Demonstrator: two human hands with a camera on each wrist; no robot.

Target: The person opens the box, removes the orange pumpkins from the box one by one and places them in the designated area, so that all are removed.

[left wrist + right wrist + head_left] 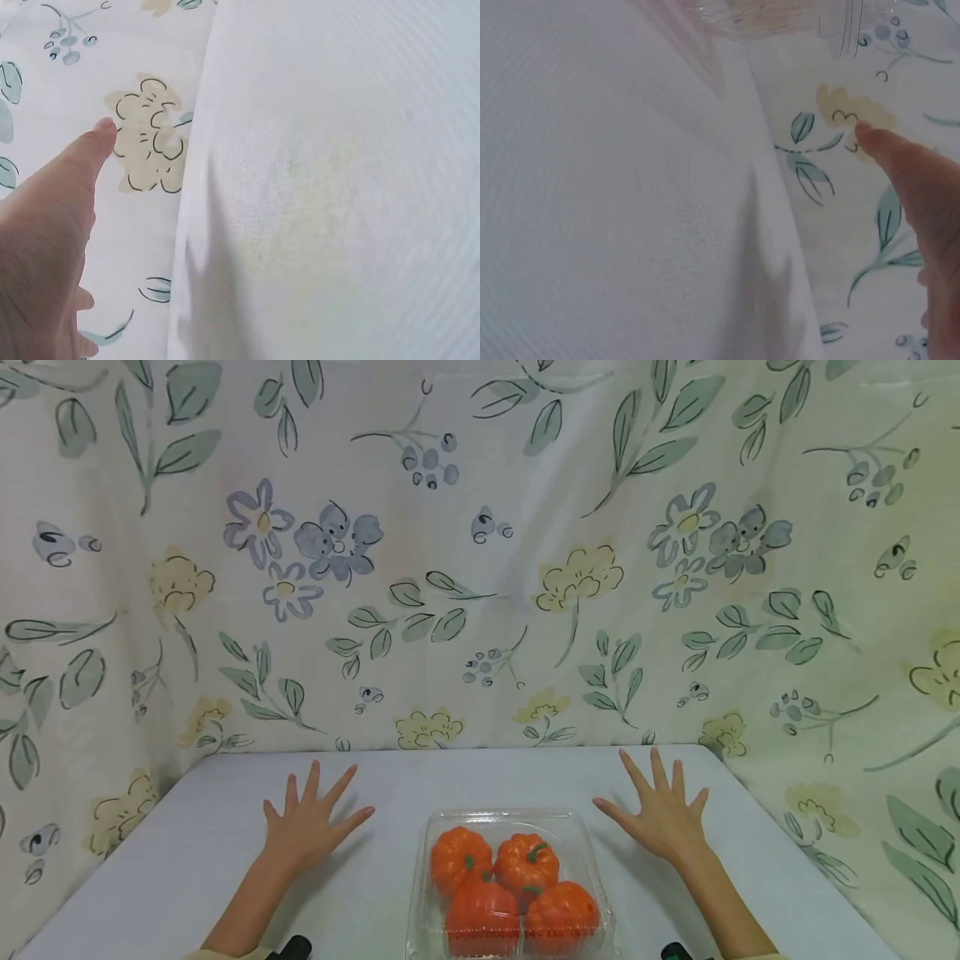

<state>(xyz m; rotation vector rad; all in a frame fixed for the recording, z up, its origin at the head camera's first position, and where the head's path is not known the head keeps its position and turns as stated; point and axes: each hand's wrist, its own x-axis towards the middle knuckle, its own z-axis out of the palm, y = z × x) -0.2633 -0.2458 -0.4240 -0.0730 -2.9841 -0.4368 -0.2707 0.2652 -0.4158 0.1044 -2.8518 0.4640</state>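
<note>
A clear plastic clamshell box [510, 820] with its lid down stands at the front middle of the table. Inside are several small orange pumpkins [527, 864] with green stems. To the left of the box my left hand [303, 827] is held over the table, fingers spread wide and holding nothing. My right hand [663, 818] mirrors it on the box's right side, also spread and holding nothing. Each wrist view shows part of a hand, the left one's thumb [94, 150] and the right one's thumb [900, 161], against the floral cloth.
The white table [390, 781] reaches back to a floral curtain [480, 568], which also hangs along both sides. Dark wrist-camera parts [296, 947] show by the left forearm at the bottom edge. A corner of clear plastic [840, 26] enters the top of the right wrist view.
</note>
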